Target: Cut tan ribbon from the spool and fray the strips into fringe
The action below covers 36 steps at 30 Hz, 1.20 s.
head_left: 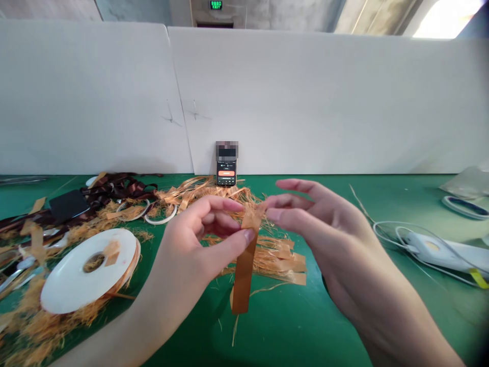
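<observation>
At the left edge of the desk (290, 331), note the white spool (89, 270) lying flat with orange ribbon on it, surrounded by loose frayed threads. Your left hand (198, 239) is raised over the middle of the desk and pinches the ribbon strip (244, 270) near its top between thumb and forefinger. The strip hangs straight down, its lower end close to the desk. Your right hand (321, 224) pinches the fringe at the strip's top end, with the remaining fingers spread.

Status: only the top end is frayed, and the length below is intact weave. Behind the hands, a pile of frayed strips (282, 255) lies on the desk, judged finished. A white device (435, 250) with its cable rests near the right edge.
</observation>
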Each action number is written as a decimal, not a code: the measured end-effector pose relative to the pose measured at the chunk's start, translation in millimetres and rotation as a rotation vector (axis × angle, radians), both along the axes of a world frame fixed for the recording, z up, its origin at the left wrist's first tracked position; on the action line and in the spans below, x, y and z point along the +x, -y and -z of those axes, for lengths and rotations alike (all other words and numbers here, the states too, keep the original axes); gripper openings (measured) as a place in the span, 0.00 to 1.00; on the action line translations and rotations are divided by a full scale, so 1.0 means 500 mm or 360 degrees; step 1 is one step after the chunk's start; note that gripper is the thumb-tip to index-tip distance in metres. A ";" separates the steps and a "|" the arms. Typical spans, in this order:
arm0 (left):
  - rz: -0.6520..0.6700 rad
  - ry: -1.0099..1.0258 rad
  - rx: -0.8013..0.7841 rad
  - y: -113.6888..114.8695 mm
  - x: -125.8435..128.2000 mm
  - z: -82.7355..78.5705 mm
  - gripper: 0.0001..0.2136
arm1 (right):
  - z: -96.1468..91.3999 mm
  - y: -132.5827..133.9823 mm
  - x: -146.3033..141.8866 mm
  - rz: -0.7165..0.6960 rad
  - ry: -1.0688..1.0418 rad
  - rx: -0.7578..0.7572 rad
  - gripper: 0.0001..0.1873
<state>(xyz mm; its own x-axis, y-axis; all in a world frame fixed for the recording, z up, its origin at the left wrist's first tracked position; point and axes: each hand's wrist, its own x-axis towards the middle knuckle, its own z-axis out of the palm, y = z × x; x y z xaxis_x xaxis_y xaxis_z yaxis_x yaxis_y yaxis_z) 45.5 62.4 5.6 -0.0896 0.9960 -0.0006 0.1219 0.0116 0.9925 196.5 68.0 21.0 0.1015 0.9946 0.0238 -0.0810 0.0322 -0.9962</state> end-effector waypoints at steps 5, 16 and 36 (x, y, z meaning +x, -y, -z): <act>-0.0115 0.0044 0.0086 0.005 0.012 -0.003 0.09 | -0.005 0.002 -0.007 -0.0131 0.0031 -0.0084 0.18; -0.0151 0.0043 0.0076 0.004 0.005 -0.001 0.10 | 0.007 0.001 0.010 0.0029 0.0188 0.0077 0.18; 0.0167 -0.0165 0.0101 0.001 -0.001 0.006 0.09 | -0.008 0.000 -0.002 -0.0221 0.0270 -0.0087 0.24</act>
<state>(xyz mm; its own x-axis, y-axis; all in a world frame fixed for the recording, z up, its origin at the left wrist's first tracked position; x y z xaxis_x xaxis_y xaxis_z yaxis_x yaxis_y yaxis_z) 45.1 62.0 2.8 0.0186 0.9976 0.0664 0.2208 -0.0689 0.9729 195.3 67.9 25.2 -0.0376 0.9990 -0.0256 0.0878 -0.0222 -0.9959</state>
